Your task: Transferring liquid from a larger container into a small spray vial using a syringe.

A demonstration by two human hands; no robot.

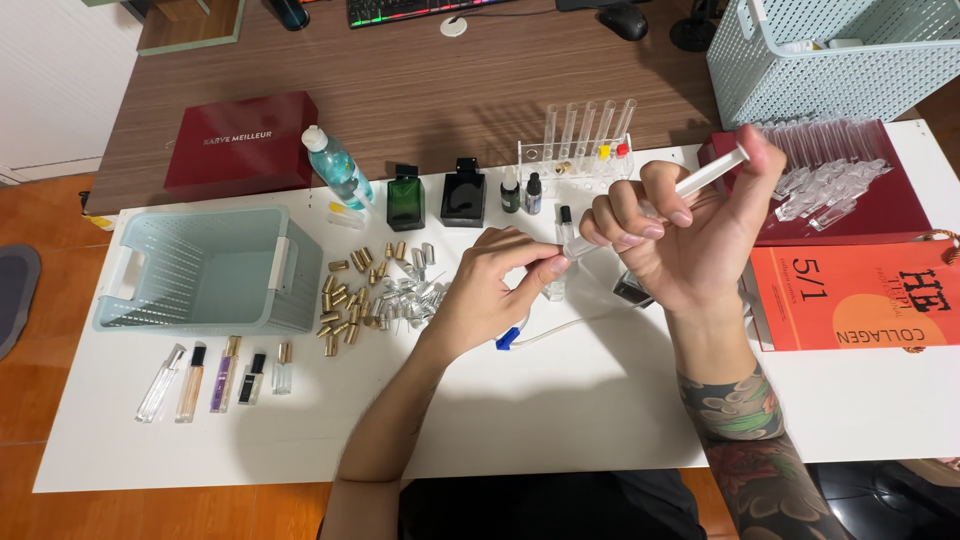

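With both hands clamped on the clear syringe (690,185) at centre-right of the frame, the right hand (690,235) on barrel and plunger, the left hand (500,290) pinching its tip, a hard push could probably spray liquid over the white bench (560,400).

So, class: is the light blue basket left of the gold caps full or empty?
Empty. The light blue basket sits upright on the white table, and only its bare floor and slotted walls show inside.
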